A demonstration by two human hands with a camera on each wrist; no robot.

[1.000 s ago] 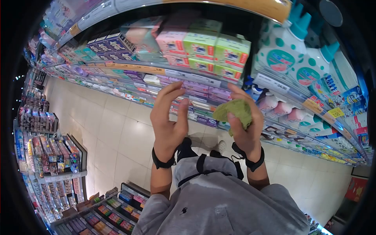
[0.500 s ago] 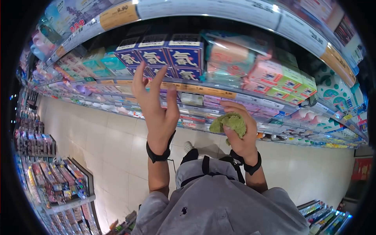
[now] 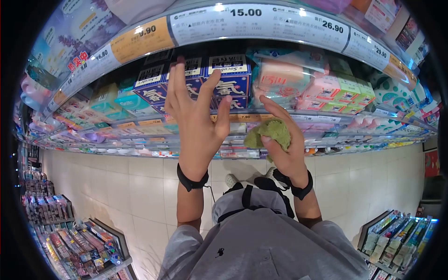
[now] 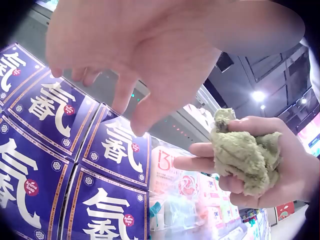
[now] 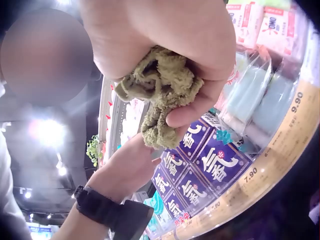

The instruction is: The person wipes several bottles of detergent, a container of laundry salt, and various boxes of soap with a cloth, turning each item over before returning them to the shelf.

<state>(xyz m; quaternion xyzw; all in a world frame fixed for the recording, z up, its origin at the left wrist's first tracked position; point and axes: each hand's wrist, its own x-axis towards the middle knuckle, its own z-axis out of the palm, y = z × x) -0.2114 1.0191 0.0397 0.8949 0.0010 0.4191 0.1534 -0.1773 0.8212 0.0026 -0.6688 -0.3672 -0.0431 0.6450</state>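
My left hand [image 3: 196, 123] reaches over the front of the purple-blue aroma soap boxes [image 3: 239, 83], fingers spread and extended, with nothing held. In the left wrist view its fingertips hang close by the tops of the stacked soap boxes, which bear large white characters. My right hand [image 3: 293, 156] grips a crumpled, fuzzy green cloth [image 3: 273, 133], thumb pressed over it. In the right wrist view the green cloth [image 5: 167, 90] bulges out between the curled fingers, in front of the shelf. Both wrists wear black bands.
Right of the boxes are a clear-wrapped pink soap pack [image 3: 282, 79] and pink and green cartons [image 3: 333, 91]. A shelf edge with price labels [image 3: 252, 21] curves close above. Lower shelves run below; display racks [image 3: 84, 247] stand behind on the tiled floor.
The view has shifted left along the shelf, from the pink and green cartons to the soap boxes. My left hand has moved up to the boxes; my right still holds the cloth.
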